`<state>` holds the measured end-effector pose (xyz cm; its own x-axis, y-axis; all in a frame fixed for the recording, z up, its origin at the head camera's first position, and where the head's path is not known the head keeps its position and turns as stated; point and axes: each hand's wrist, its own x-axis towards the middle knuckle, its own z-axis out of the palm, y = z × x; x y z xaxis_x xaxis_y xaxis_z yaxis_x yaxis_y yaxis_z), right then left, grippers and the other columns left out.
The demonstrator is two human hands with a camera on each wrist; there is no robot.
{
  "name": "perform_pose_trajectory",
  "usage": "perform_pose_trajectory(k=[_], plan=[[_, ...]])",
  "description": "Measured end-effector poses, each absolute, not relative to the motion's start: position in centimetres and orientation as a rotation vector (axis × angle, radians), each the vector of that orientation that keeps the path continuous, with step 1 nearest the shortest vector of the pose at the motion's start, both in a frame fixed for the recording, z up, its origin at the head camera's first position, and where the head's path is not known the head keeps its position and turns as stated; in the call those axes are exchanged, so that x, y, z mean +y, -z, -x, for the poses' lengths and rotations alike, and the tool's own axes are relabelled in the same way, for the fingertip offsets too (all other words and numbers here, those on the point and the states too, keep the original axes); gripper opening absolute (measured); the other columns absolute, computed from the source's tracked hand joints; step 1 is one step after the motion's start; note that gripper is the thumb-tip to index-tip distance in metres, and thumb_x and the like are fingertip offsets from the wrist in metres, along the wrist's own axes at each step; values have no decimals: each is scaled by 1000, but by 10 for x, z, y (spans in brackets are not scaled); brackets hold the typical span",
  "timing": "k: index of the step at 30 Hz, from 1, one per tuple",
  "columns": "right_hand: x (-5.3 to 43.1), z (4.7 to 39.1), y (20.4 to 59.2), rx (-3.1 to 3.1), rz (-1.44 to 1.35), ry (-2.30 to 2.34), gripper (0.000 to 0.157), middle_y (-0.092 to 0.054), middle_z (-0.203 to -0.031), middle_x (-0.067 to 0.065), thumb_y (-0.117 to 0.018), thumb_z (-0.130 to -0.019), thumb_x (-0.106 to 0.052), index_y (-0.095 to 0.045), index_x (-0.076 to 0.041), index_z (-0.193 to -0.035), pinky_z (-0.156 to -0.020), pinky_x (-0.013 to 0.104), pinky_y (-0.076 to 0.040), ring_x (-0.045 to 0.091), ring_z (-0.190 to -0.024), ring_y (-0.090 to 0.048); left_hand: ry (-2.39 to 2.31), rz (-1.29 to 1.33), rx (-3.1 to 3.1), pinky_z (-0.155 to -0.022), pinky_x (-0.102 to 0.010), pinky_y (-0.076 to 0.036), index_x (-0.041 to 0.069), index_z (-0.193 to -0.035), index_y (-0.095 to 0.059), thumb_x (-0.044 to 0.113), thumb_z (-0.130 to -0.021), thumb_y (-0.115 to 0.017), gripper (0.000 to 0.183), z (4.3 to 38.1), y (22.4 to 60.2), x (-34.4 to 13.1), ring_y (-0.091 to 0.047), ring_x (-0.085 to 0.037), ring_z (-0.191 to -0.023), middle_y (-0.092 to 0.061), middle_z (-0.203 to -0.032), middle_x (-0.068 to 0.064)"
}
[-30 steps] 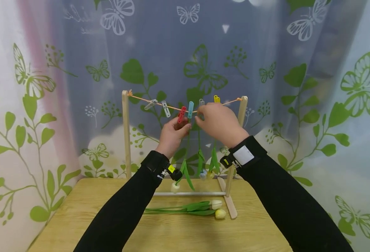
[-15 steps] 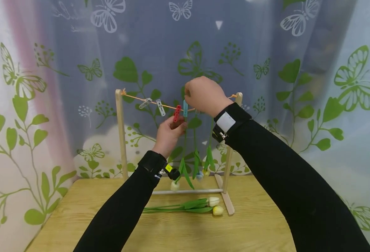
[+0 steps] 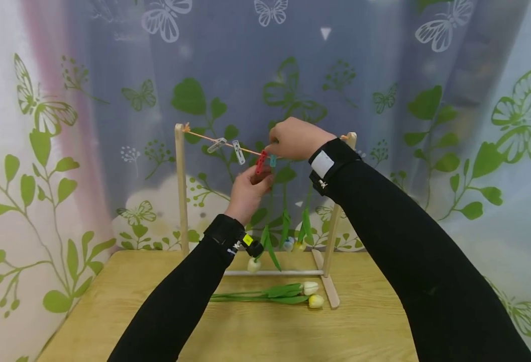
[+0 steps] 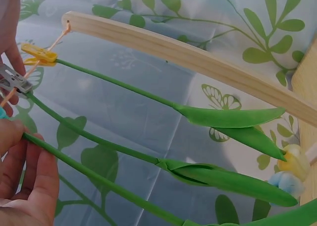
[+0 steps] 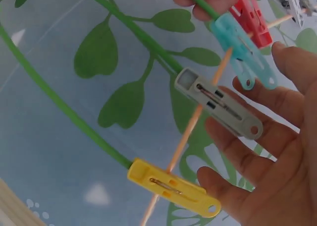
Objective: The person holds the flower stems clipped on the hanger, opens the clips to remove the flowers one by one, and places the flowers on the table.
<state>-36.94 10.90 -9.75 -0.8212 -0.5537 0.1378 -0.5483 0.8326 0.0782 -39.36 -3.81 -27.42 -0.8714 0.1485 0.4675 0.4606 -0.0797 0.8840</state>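
Observation:
My left hand (image 3: 247,193) pinches the green stem of an artificial tulip (image 4: 99,179) just below the light blue clothespin (image 5: 242,50) that clips it to the orange string. My right hand (image 3: 299,138) is at that clothespin. In the right wrist view its thumb and fingers spread about the handle ends, apparently without squeezing. A grey clothespin (image 5: 218,102) and a yellow clothespin (image 5: 173,186) each hold another tulip stem, blossoms downward. Left of the blue one, a red clothespin (image 3: 261,162) sits on the string. The left hand's fingertips are partly hidden behind the stem in the head view.
The string runs between two wooden posts (image 3: 181,191) of a stand on a wooden table (image 3: 125,301). Two white clothespins (image 3: 238,152) hang at its left part. Loose tulips (image 3: 288,294) lie in front of the stand. A patterned curtain (image 3: 229,55) hangs behind.
My right hand rises from the grey clothespin's area, moves left above the string, then lowers to the blue clothespin. My left hand stays at the stem.

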Motion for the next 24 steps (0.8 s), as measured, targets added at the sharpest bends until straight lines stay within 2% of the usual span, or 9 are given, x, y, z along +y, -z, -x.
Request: perform_pose_trajectory(k=[10,17,24], plan=[[108,373,95,-2892,-891,66,30,-73,-113,11,-56,-109,-30,-72,-8,-122,-80,37,-60,24,-91,-73,2097,638,-1948,-105,-40,-58,5,-136,-65,20,-102,-70,38,394,275,-35,-64,-29,-127,-67,-136,-14],[106,373,92,-2891,-890,76,27,-72,-115,13,-55,-110,-28,-72,-8,-117,-79,37,-60,24,-90,-72,2068,635,-1953,-101,-39,-60,5,-132,-67,20,-101,-71,35,393,271,-34,-67,-27,-121,-70,-128,-9],[104,379,99,-2850,-903,20,27,-74,-111,11,-57,-109,-26,-74,-6,-115,-76,34,-62,23,-89,-75,2099,626,-1933,-100,-40,-60,2,-133,-66,18,-102,-70,35,388,271,-36,-67,-28,-118,-69,-129,-16]])
